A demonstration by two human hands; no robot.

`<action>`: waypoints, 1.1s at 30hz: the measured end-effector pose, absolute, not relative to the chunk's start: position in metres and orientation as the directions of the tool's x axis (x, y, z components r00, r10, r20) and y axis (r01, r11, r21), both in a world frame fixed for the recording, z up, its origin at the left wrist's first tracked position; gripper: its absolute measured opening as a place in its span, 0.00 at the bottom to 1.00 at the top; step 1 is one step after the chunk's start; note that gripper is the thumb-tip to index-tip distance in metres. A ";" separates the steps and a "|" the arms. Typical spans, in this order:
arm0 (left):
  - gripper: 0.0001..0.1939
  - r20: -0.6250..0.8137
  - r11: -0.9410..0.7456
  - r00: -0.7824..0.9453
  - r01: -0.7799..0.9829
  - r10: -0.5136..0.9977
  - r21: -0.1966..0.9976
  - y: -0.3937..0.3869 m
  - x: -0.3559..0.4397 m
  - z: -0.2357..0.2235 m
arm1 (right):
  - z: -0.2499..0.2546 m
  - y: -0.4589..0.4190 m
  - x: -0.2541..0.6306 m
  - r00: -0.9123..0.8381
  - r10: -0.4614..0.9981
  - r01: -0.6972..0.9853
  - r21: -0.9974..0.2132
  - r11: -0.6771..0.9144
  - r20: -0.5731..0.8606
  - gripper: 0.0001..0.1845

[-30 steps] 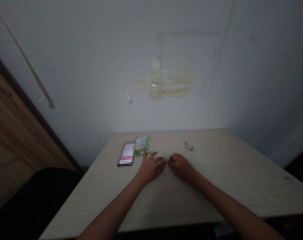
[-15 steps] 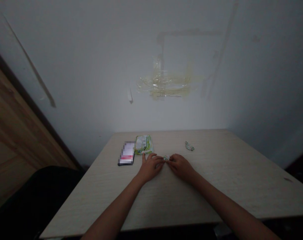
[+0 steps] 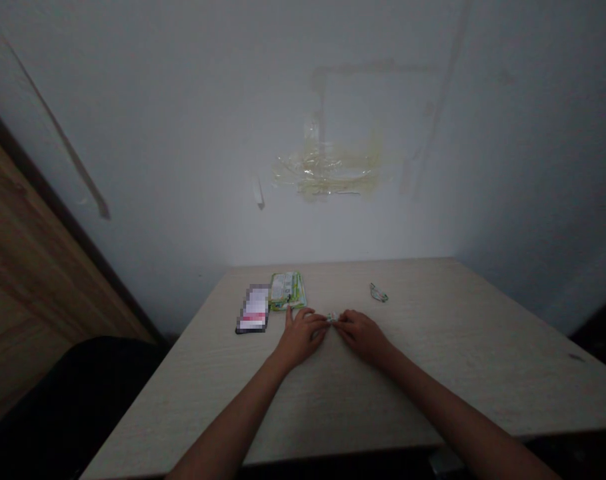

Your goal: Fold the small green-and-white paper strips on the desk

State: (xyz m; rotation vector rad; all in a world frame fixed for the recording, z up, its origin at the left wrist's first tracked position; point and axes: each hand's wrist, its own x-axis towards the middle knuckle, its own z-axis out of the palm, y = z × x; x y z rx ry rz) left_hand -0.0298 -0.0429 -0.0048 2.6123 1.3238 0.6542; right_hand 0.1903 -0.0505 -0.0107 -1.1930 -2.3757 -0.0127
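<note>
Between my fingertips, low over the middle of the table, is a small white piece with green marks (image 3: pixel 332 317); its exact kind is too small to make out. My left hand (image 3: pixel 301 337) pinches its left side, the index finger and thumb toward it and another finger pointing at the green packet. My right hand (image 3: pixel 363 333) pinches the right side with fingers curled in. Just beyond my left hand lies a green and white printed packet (image 3: pixel 287 291). Past my right hand lies a small folded strip (image 3: pixel 379 293), white with green and dark marks.
A phone with a blurred-out screen (image 3: pixel 253 309) lies left of the packet. The pale wooden table (image 3: pixel 463 347) meets a wall with yellowed tape (image 3: pixel 333 175) on it. At the left are a dark chair-like shape (image 3: pixel 73 393) and a wooden panel (image 3: pixel 13 267).
Both hands stay nearly in place, still pinching the small white piece, which seems slightly shifted between the fingertips. The camera view has moved a little.
</note>
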 end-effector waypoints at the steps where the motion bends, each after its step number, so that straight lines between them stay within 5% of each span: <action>1: 0.15 0.323 -0.604 0.516 0.733 0.793 0.312 -0.043 -0.029 -0.004 | -0.010 -0.051 0.190 -0.508 0.754 0.765 -0.184 0.617 0.417 0.14; 8: 0.15 0.332 -0.601 0.512 0.748 0.792 0.281 -0.043 -0.029 -0.004 | -0.005 -0.053 0.186 -0.514 0.759 0.797 -0.105 0.595 0.400 0.13; 15: 0.14 0.338 -0.608 0.519 0.748 0.785 0.266 -0.042 -0.029 -0.004 | -0.009 -0.052 0.188 -0.483 0.781 0.786 -0.196 0.586 0.397 0.15; 22: 0.15 0.342 -0.607 0.514 0.746 0.786 0.273 -0.041 -0.029 -0.007 | -0.006 -0.049 0.182 -0.493 0.785 0.818 -0.109 0.565 0.375 0.14; 33: 0.16 0.328 -0.598 0.513 0.758 0.793 0.262 -0.041 -0.029 -0.003 | -0.011 -0.048 0.191 -0.453 0.799 0.727 -0.354 0.588 0.396 0.14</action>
